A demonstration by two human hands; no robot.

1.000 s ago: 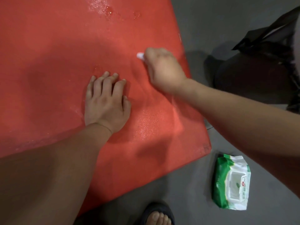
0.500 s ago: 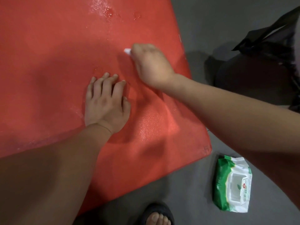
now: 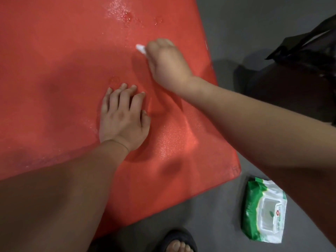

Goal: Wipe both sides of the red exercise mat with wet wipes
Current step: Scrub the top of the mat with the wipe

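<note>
The red exercise mat [image 3: 63, 60] lies flat on the grey floor and fills most of the view. Wet shiny patches show near its far middle and near my left wrist. My left hand [image 3: 122, 117] presses flat on the mat, fingers straight and slightly spread. My right hand [image 3: 166, 60] is farther away, curled round a white wet wipe [image 3: 141, 48] held against the mat. Only a small white corner of the wipe sticks out past the fingers.
A green and white pack of wet wipes [image 3: 264, 210] lies on the floor beyond the mat's near right corner. A black bag [image 3: 300, 66] sits on the floor at the right. A foot in a dark sandal [image 3: 179, 241] shows at the bottom edge.
My right hand with the wipe slid left across the mat, away from its right edge. My left hand stayed pressed in the same spot.
</note>
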